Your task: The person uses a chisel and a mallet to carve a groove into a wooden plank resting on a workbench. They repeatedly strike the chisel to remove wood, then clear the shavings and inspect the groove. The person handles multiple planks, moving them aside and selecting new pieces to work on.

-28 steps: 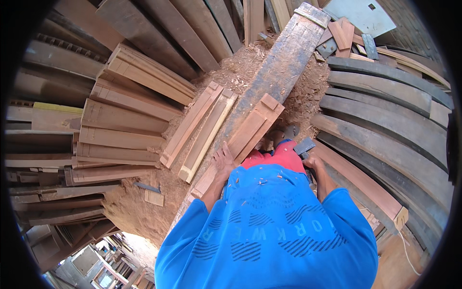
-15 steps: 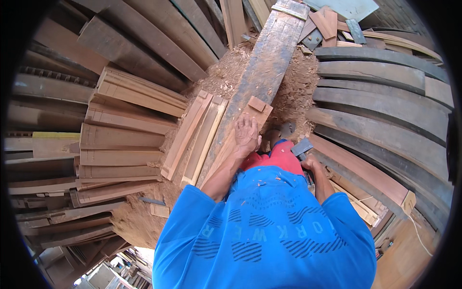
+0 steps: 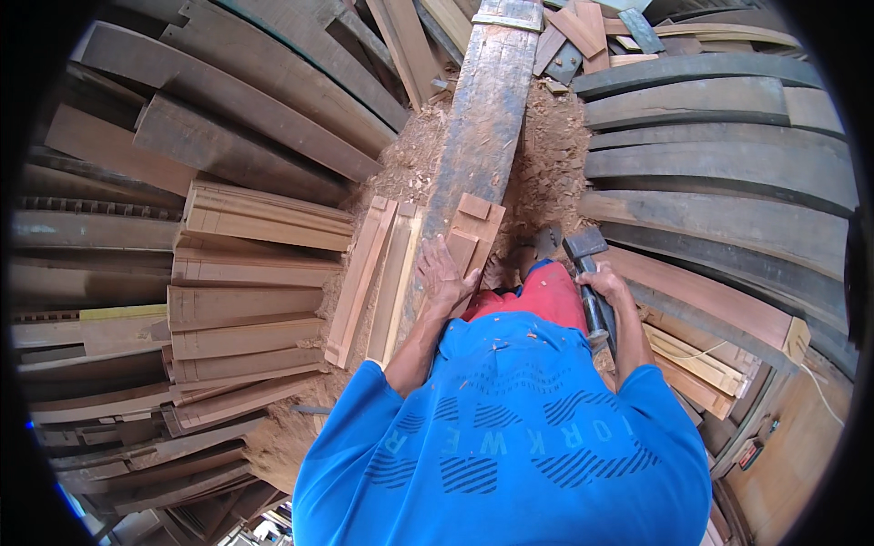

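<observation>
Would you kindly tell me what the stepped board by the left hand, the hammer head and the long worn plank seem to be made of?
Stepped board: wood, apparently unvarnished, its reddish-brown face looking matte.
Hammer head: possibly metal, perhaps dark wood; dull, dark grey faces leave it open.
Long worn plank: wood, roughened, with dark stains over paler brown.

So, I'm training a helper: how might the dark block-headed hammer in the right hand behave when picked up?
The hammer probably feels head-heavy, given its bulky block head. Set down, it likely resists rolling, since that head looks flat-sided.
</observation>
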{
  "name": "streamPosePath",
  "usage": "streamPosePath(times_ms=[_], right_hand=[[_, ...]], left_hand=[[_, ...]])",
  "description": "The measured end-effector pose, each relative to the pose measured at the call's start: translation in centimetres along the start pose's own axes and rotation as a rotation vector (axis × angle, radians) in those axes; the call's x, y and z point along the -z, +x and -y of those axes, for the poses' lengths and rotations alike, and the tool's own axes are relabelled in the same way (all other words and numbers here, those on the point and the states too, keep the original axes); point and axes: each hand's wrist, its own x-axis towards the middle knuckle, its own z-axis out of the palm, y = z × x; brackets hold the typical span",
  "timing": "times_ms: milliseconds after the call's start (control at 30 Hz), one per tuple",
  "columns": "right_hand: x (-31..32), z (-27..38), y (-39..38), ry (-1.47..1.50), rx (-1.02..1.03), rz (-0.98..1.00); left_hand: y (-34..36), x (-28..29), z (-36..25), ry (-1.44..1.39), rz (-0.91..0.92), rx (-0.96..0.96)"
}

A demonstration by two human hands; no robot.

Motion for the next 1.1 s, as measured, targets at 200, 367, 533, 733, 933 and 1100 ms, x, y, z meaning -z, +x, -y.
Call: streamPosePath(times_ms=[200,367,533,733,933,1100], right_hand=[[-2.4,5.2,-0.3,0.511,0.153,0.180],[-7.7,8.6,-2.2,0.937,0.392,0.226],[-8.8,9.3,-4.0,0.972,0.396,0.058],[-4.4,7.9,-7.6,0.567,0.252,-0.049],[-0.8,5.0,-12.3,0.656,0.236,-0.275],[1.0,5.5,-15.6,0.655,0.301,-0.411]], left_hand=[[-1.1,3.2,-6.3,-0.433,0.033,-0.812],[-1.3,7.2,-14.7,-0.467,0.208,-1.239],[1.5,7.0,-15.4,-0.593,0.242,-1.128],[4.5,4.3,-15.4,-0.230,0.473,-0.983],[5.7,2.3,-16.3,-0.150,0.518,-1.056],[5.9,1.6,-16.5,-0.188,0.475,-1.036]])
